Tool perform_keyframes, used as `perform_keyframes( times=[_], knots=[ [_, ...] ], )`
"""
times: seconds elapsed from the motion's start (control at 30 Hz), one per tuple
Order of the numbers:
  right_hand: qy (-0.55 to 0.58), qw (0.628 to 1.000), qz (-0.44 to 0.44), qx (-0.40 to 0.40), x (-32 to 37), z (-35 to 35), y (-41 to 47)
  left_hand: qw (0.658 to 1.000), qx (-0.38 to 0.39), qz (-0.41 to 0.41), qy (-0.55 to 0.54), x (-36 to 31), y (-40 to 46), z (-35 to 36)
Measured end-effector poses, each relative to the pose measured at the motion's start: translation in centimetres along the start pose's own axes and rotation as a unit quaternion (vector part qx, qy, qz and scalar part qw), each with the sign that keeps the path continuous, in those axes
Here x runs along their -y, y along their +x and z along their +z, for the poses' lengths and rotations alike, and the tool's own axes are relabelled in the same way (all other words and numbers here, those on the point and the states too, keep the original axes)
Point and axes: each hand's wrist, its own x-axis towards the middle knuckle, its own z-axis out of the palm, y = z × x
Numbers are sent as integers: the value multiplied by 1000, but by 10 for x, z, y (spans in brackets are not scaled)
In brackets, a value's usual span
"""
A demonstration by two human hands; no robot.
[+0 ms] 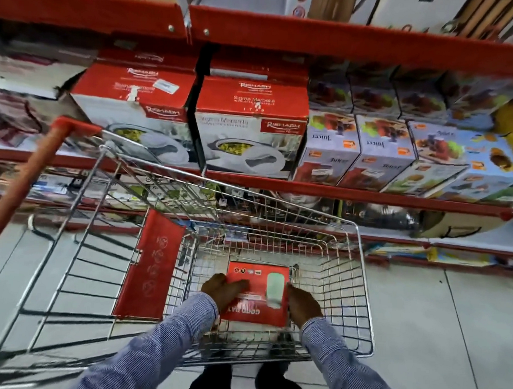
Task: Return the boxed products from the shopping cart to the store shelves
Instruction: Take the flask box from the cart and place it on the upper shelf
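While both hands, left hand (225, 291) and right hand (303, 305), clasp the red box (256, 295) at six o'clock in the shopping cart (360, 292), only it appears left; shelves (338, 192) wait at twelve.
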Motion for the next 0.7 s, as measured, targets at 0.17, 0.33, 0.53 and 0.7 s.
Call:
perform_keyframes(
  times=[0.17, 0.33, 0.53, 0.7],
  knots=[
    [161, 981, -12, -109, 10, -25, -30, 994, -25, 91, -47, -21, -14, -17],
    [246, 936, -161, -194, 56, -78, -85, 965, -57, 249, -67, -74, -101, -46],
    [338, 860, -312, -222, 121, -145, -140, 903, -134, 401, -78, -128, -184, -82],
    [315, 806, -429, -260, 174, -192, -183, 818, -221, 529, -49, -172, -243, -104]
  ],
)
